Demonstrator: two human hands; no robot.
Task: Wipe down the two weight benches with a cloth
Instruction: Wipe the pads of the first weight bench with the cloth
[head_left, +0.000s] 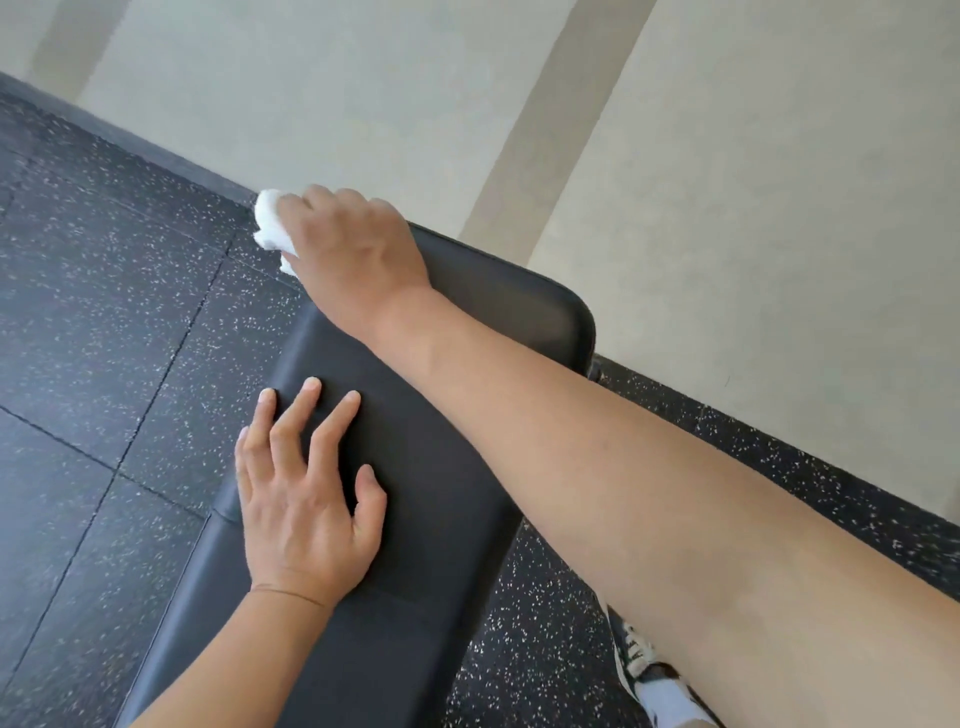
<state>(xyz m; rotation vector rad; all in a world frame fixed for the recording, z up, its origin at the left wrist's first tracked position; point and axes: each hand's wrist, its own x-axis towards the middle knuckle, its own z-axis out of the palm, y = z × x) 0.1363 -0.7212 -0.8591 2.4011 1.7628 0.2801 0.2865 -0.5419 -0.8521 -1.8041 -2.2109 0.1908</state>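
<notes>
A black padded weight bench (436, 499) runs from the bottom left up toward the wall. At the far left corner of its pad, my right hand (353, 249) grips a bunched white cloth (270, 223), which sticks out past my fingers over the bench edge. My left hand (306, 493) rests flat on the middle of the pad with its fingers spread and straight, holding nothing. Only one bench is in view.
Dark speckled rubber floor tiles (104, 338) lie on both sides of the bench. A pale wall (727, 182) stands just behind the bench's far end. My shoe (644, 670) is on the floor to the right of the bench.
</notes>
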